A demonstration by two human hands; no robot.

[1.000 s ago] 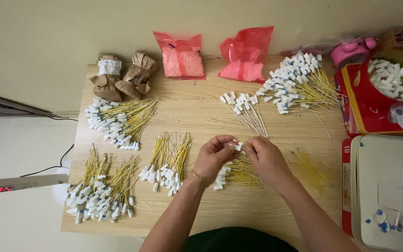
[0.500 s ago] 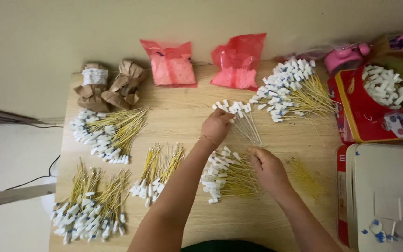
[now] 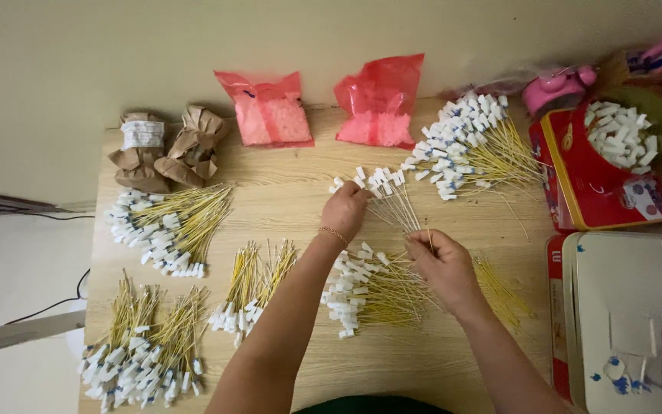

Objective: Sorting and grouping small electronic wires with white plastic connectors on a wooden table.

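Several heaps of thin yellow wires with white connector ends lie spread over the wooden table. The left hand reaches forward to a small fan of wires near the table's middle; its fingers are curled down onto the white ends at the left of that fan, though whether they actually pinch one cannot be told from this view. A thin gold bracelet sits on that wrist. The right hand lies nearer the body, fingers drawn together, thumb and forefinger pinching the bare yellow tips where the fan's strands converge. Just to its left, touching the heel of the hand, is a larger bundle of wires with its white ends pointing left.

Other piles sit well apart from the hands: one at the far right of the table, one at the left, one at the near left corner, and a narrower one beside the left forearm. A few loose bare yellow strands lie to the right of the right hand.

Along the back edge stand two red plastic bags (both hold pale pinkish pieces) and two crumpled brown paper parcels. To the right, a red tin carries a bowl of loose white connectors, with a pink gadget behind it.
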